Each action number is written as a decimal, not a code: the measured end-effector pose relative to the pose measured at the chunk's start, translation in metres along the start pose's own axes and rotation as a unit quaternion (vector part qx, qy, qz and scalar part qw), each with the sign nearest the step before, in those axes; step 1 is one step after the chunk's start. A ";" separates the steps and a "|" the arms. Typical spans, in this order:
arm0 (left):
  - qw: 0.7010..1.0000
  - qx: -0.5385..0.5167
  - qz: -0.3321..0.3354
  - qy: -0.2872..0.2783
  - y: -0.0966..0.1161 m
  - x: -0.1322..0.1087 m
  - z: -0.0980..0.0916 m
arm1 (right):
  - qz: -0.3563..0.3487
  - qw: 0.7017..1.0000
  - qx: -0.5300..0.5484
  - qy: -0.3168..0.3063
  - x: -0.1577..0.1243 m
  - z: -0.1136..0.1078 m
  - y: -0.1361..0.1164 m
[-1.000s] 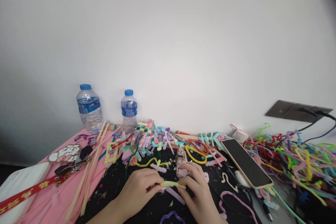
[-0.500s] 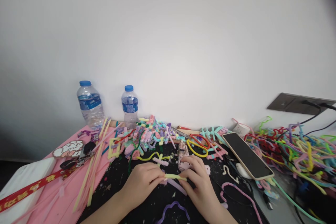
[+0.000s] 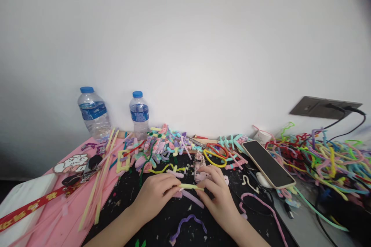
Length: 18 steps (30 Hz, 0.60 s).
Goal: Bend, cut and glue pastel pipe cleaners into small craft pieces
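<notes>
Filling most of the view, a white wall [image 3: 185,38] rises behind a cluttered bench [image 3: 162,224] whose middle is covered by a dark mat flecked with fuzz. A pink sheet [image 3: 58,216] covers the bench's left part, with long pale sticks lying across it and a red ribbon [image 3: 26,208] running off toward the corner. On the right, a big tangle of pipe cleaners [image 3: 327,158] in many colours spreads below a dark wall socket plate [image 3: 321,107] with cables plugged in. A smaller pile of bent pastel shapes [image 3: 162,148] sits at the back centre. A phone [image 3: 268,164] lies face up, screen dark, between that pile and the tangle. Two water bottles with blue caps stand against the wall, the larger bottle [image 3: 92,115] left of the smaller bottle [image 3: 139,115].

Both hands rest low on the mat, facing each other. The left hand [image 3: 153,197] has its thumb and forefinger pinching the left end of a short yellow pipe cleaner [image 3: 191,186], the other fingers curled under. The right hand [image 3: 220,200] pinches the right end with its fingers, so the piece lies level between the two hands, just above the mat. A lilac pipe cleaner [image 3: 193,198] lies slanting right beneath it, and a wavy purple piece [image 3: 187,225] lies nearer the person.
</notes>
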<state>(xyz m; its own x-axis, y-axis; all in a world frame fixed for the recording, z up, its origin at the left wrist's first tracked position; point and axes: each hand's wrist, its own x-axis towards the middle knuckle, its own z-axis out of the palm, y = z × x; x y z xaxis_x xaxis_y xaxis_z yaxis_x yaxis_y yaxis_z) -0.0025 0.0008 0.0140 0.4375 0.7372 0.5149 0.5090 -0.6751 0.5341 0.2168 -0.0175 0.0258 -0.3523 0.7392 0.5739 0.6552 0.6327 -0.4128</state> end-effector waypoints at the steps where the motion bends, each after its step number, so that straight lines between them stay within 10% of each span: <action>1: 1.000 -0.001 0.002 0.004 0.000 0.001 0.000 | 0.001 1.000 0.001 0.003 0.000 0.000 0.001; 18: 0.997 -0.013 -0.015 0.077 -0.010 -0.001 -0.002 | 0.021 0.999 -0.022 0.028 -0.001 0.000 0.012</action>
<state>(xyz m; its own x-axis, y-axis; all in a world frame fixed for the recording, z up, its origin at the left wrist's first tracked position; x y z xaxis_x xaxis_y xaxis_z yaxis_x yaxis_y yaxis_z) -0.0097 0.0062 0.0097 0.3017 0.7458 0.5939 0.5005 -0.6541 0.5672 0.2254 -0.0103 0.0206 -0.2877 0.7498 0.5959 0.6972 0.5905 -0.4065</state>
